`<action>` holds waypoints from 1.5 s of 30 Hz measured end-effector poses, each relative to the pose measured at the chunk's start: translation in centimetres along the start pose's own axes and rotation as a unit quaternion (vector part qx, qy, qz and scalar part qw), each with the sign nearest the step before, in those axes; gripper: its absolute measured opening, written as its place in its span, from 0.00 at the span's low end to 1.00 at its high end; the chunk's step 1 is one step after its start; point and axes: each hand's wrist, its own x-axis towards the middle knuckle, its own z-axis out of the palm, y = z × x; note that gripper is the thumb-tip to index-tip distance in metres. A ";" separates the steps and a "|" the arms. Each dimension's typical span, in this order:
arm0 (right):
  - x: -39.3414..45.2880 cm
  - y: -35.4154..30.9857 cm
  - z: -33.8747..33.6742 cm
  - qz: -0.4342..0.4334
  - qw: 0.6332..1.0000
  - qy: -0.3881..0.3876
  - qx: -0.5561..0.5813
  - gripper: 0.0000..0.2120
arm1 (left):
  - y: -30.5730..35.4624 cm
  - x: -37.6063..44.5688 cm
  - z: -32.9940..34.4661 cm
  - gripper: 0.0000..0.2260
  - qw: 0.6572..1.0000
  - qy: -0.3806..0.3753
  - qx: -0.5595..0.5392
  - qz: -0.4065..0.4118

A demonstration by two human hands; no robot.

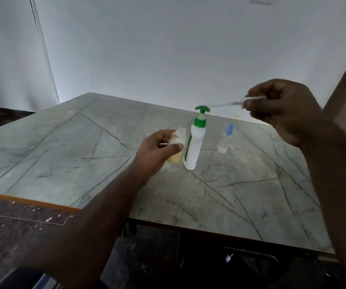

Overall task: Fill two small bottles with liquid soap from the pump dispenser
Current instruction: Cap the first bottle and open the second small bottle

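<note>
On the table (63,142) stands a white pump dispenser (195,142) with a green pump head; what is inside cannot be seen through its wall. Just left of it, touching or nearly so, the left hand (155,151) grips a small clear bottle (177,146), uncapped, holding pale yellow liquid in its lower part. To the dispenser's right, apart from it, stands a second small bottle (224,140) with a blue cap and a small label; it looks mostly empty, with perhaps a little whitish content at the bottom. The right hand (282,113), raised above the table, pinches a blurred clear sprayer top (251,99) with a thin tube trailing left.
</note>
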 end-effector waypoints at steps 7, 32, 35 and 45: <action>-0.5 -2.2 3.4 -0.099 0.944 -0.110 -0.296 0.11 | 0.1 -0.5 -0.2 0.14 1.000 -0.005 -0.001 0.013; 2.4 -0.8 9.7 -0.118 0.875 -0.278 -0.378 0.15 | 0.4 -0.8 -0.1 0.15 0.999 -0.028 -0.008 0.040; 2.8 -0.3 10.0 -0.119 0.864 -0.269 -0.408 0.13 | 0.4 -0.9 -0.2 0.15 0.999 -0.022 -0.011 0.047; 2.8 -1.7 9.4 -0.071 0.845 -0.270 -0.457 0.24 | 0.5 -0.8 -0.1 0.15 0.999 -0.028 0.016 0.042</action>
